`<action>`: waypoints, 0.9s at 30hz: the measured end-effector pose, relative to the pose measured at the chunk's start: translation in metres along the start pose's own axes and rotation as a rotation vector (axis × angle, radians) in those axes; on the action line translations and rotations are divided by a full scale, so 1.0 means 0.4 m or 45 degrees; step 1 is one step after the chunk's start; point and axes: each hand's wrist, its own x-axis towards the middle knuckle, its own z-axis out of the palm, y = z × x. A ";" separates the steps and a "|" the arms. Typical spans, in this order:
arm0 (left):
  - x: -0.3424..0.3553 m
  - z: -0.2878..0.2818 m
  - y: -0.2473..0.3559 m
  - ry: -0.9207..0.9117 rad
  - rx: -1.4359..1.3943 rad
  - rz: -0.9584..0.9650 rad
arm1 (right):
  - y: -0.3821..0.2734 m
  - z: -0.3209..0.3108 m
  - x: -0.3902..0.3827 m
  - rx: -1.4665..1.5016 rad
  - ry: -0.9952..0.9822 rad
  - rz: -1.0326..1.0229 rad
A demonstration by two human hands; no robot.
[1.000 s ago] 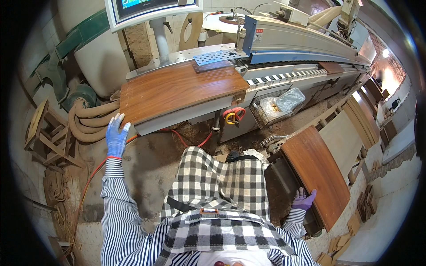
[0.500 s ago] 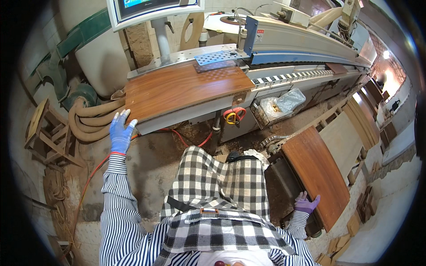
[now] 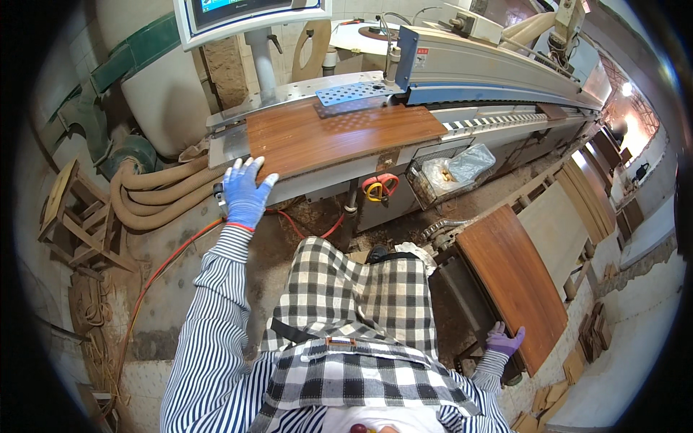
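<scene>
A reddish-brown wood-grain board lies flat on the metal bed of a long machine, partly under a blue perforated plate. My left hand, in a blue glove with pale fingertips, rests at the board's near left corner with its fingers spread. At the lower right, a second wood-grain board lies on a stand. My right hand, in a purple glove, is at that board's near left edge, fingers apart, with the thumb over the edge.
Red- and yellow-handled scissors hang from the machine's front. Beside them is a wire basket with plastic bags. Ribbed hoses and a wooden stool stand at left; a red hose crosses the floor. A screen stands above.
The board on the machine has slid to the right, baring the metal bed at its left. My left hand has moved right along with it. My right hand has shifted slightly.
</scene>
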 end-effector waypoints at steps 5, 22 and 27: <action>0.025 0.033 0.069 -0.042 -0.050 0.041 | 0.004 -0.016 -0.078 -0.238 -0.243 -0.030; -0.195 -0.097 -0.144 0.437 -0.392 -0.365 | 0.205 0.281 -0.240 -0.296 -1.040 0.150; -0.260 -0.185 0.012 0.135 -0.284 0.166 | 0.421 0.504 -0.359 -0.451 -1.563 0.421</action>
